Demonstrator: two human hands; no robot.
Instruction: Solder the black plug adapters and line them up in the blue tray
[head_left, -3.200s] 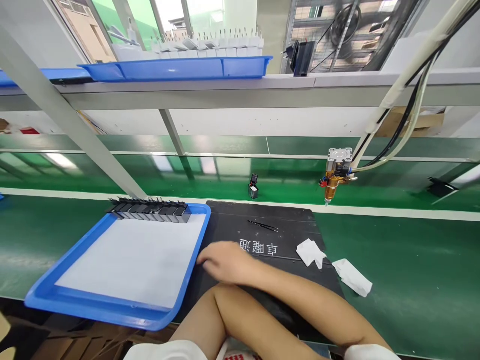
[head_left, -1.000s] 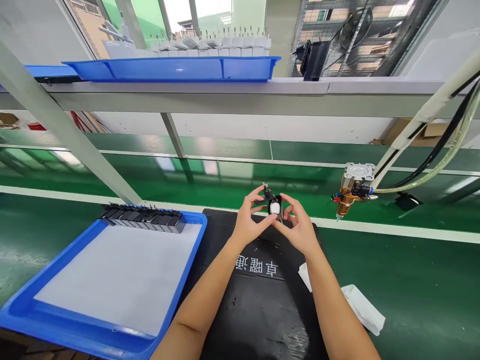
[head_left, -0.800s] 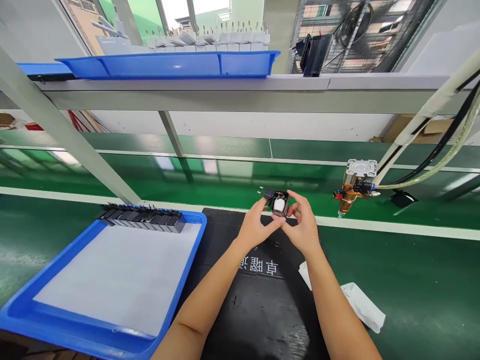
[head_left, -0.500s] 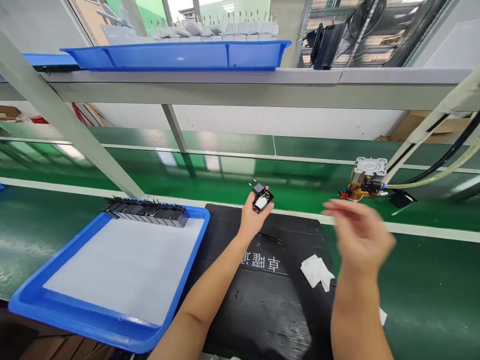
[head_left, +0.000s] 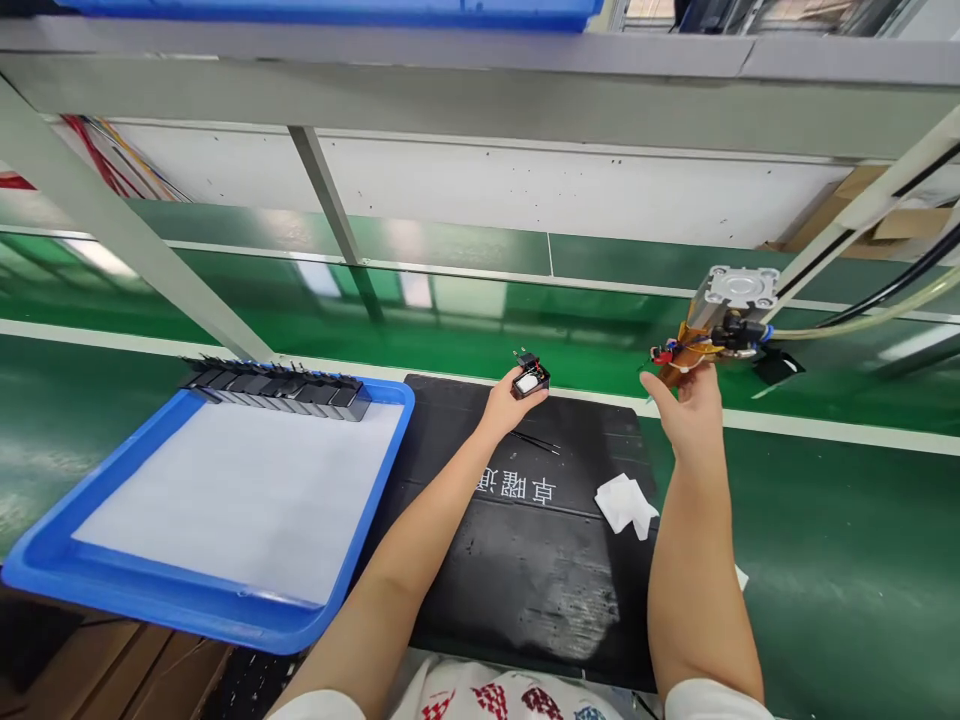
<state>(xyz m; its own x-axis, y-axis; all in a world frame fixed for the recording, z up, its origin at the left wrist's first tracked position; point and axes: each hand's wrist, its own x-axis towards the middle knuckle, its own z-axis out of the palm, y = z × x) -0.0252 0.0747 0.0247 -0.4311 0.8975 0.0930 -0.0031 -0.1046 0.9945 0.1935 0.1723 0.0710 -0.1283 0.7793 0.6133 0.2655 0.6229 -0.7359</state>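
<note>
In my left hand (head_left: 510, 408) is a small open black power adapter (head_left: 534, 385), held between fingers and thumb. Two metal prongs stick out from its raised plug part, and a white block and red wires show inside. My right hand (head_left: 690, 405) has its fingers round the lower end of a hanging pneumatic tool (head_left: 709, 320), with the thumb at the near left side. The tool has a silver cylinder, a copper-coloured lower body and small red and blue wires. My fingers are partly hidden behind it.
A blue tray (head_left: 352, 540) lined with white sheet stands at left, a row of black adapters (head_left: 277, 388) along its far edge. Tweezers (head_left: 536, 442) and crumpled white paper (head_left: 626, 503) lie on the black mat (head_left: 517, 590). Hoses (head_left: 862, 325) run right; a shelf beam (head_left: 450, 95) crosses above.
My right hand has moved up to the pneumatic tool and closed round its lower end; the tool now tilts more. My left hand still holds the adapter. The view has tipped downward.
</note>
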